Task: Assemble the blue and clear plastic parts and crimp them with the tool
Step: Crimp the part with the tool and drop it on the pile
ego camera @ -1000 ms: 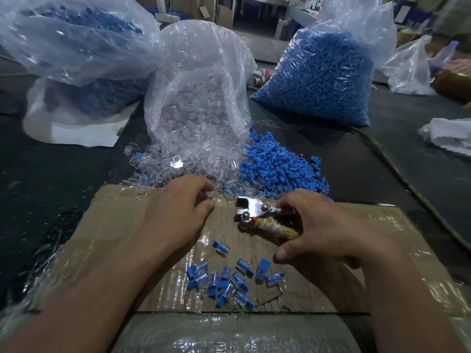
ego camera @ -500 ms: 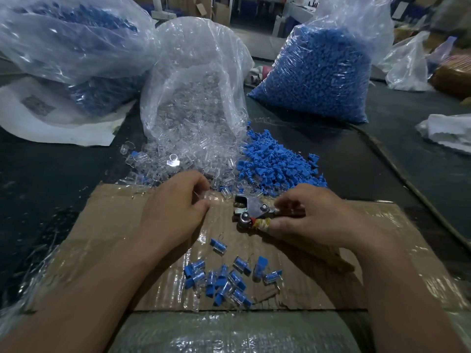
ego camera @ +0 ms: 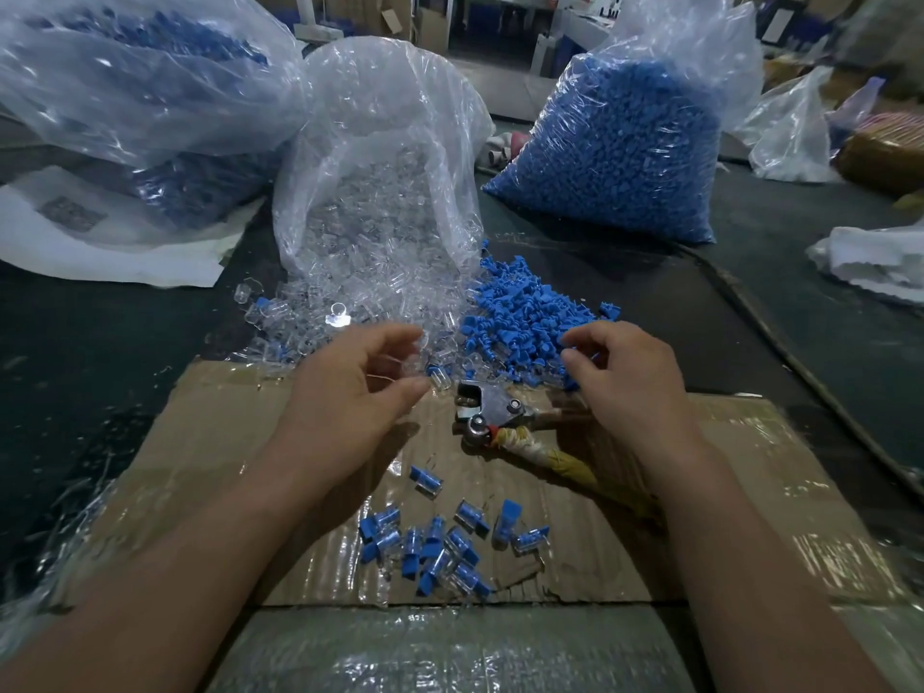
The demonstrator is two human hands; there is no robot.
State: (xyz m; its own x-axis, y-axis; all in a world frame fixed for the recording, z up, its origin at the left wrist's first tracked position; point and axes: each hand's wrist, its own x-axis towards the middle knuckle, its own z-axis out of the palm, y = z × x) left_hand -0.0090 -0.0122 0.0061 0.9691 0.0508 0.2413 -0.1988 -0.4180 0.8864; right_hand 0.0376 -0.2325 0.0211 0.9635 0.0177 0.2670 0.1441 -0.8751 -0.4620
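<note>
Blue parts [ego camera: 525, 317]: loose heap just beyond cardboard [ego camera: 225, 442], touching clear parts [ego camera: 345, 312]. Right hand [ego camera: 630, 382] curled into blue heap, left hand [ego camera: 360, 397] curled at clear heap; hold on any piece not discernible. Crimping tool [ego camera: 492, 417] lying unheld between hands; assembled pieces [ego camera: 435, 547] nearer. Step, by judgement: picking one of each. Next: mating them, then taking up tool.

cardboard sheet [ego camera: 775, 467] on dark counter [ego camera: 75, 392] | white sheet [ego camera: 125, 252] beyond cardboard's left corner | crumpled white material [ego camera: 870, 262] right of cardboard
</note>
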